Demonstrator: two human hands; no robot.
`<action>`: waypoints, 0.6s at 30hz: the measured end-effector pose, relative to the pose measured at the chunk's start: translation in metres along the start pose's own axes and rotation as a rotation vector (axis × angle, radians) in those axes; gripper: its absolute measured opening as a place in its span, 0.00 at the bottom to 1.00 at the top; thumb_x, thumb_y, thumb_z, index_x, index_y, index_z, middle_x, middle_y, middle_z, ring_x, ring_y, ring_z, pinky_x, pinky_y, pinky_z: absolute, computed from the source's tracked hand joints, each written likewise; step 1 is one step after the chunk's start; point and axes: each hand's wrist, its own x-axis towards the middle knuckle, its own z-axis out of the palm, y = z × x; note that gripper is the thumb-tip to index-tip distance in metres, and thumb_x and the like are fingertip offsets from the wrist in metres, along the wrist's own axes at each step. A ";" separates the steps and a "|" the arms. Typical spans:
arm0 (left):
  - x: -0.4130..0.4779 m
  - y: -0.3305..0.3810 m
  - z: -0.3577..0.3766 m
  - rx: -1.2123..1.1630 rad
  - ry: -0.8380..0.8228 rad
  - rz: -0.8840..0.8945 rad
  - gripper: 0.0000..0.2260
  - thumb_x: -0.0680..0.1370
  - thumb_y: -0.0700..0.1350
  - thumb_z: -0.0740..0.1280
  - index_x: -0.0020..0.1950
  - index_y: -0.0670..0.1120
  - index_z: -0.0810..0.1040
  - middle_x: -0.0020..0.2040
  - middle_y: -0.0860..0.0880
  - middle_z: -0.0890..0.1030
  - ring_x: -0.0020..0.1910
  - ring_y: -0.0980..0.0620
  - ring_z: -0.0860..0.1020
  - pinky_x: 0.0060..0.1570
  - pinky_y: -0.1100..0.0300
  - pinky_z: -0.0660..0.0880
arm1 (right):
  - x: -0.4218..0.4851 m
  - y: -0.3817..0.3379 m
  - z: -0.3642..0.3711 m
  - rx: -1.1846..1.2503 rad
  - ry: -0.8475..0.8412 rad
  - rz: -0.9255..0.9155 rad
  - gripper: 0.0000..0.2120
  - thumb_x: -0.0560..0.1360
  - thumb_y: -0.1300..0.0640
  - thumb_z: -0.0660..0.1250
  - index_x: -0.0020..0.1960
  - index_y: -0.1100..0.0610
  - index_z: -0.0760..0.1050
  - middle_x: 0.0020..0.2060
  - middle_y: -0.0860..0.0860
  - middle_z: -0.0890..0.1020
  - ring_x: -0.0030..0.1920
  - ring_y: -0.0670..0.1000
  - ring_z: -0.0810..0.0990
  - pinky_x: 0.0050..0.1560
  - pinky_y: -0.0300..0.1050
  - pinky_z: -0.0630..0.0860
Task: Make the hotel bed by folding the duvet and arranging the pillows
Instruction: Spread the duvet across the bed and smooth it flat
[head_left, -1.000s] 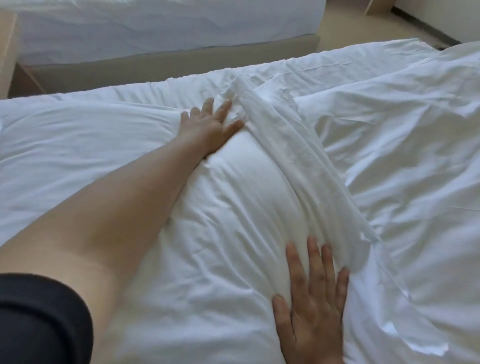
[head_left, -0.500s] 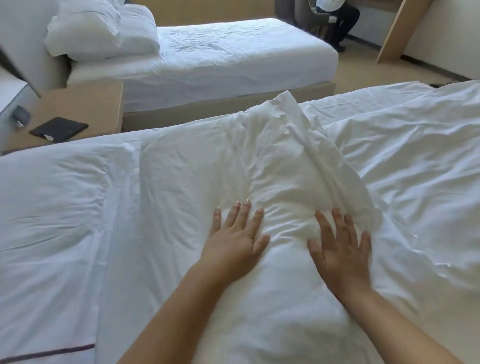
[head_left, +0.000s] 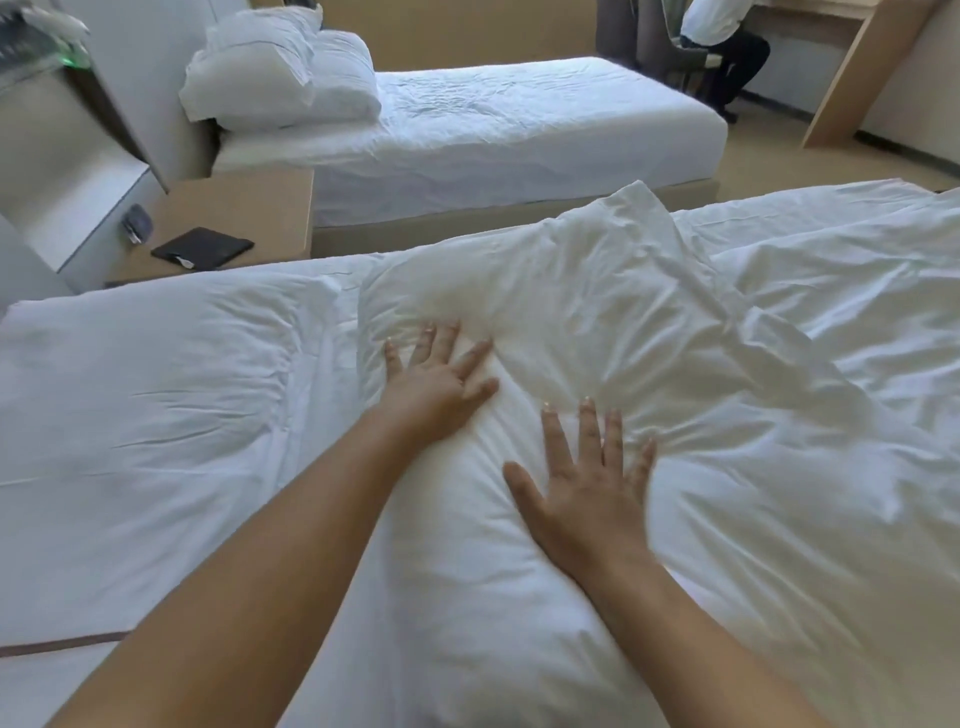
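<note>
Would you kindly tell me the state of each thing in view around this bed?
Left hand, open, fingers spread, pressing on the pillow.
Right hand, open, flat on the same pillow.
Pillow, lying flat, creased, dented under the hands.
Duvet, rumpled, not yet folded.
Far bed, sheet wrinkled, two pillows piled at its head.
Black pouch, lying flat on the nightstand.

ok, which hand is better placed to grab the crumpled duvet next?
Right, probably. The right hand lies flat on the pillow at the edge beside the duvet; the left hand presses the opposite side, farther away.
</note>
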 end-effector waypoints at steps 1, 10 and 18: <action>0.010 -0.009 0.005 0.016 -0.023 -0.008 0.30 0.79 0.70 0.49 0.80 0.67 0.45 0.82 0.54 0.38 0.80 0.49 0.35 0.72 0.31 0.32 | -0.003 0.000 0.007 0.008 0.002 -0.019 0.43 0.70 0.23 0.30 0.80 0.41 0.37 0.81 0.55 0.39 0.79 0.58 0.33 0.73 0.69 0.31; 0.104 -0.036 0.046 0.034 0.012 -0.025 0.40 0.67 0.82 0.44 0.76 0.72 0.38 0.81 0.54 0.33 0.79 0.47 0.30 0.65 0.26 0.28 | -0.006 -0.001 0.038 0.042 -0.008 -0.187 0.41 0.70 0.22 0.29 0.80 0.36 0.43 0.81 0.48 0.40 0.79 0.53 0.31 0.76 0.65 0.34; 0.163 -0.060 0.045 -0.019 0.096 -0.129 0.40 0.69 0.81 0.43 0.78 0.68 0.40 0.83 0.46 0.44 0.81 0.42 0.41 0.73 0.31 0.35 | -0.002 0.000 0.045 0.047 -0.013 -0.193 0.37 0.75 0.23 0.37 0.80 0.36 0.47 0.82 0.48 0.45 0.81 0.54 0.37 0.76 0.64 0.38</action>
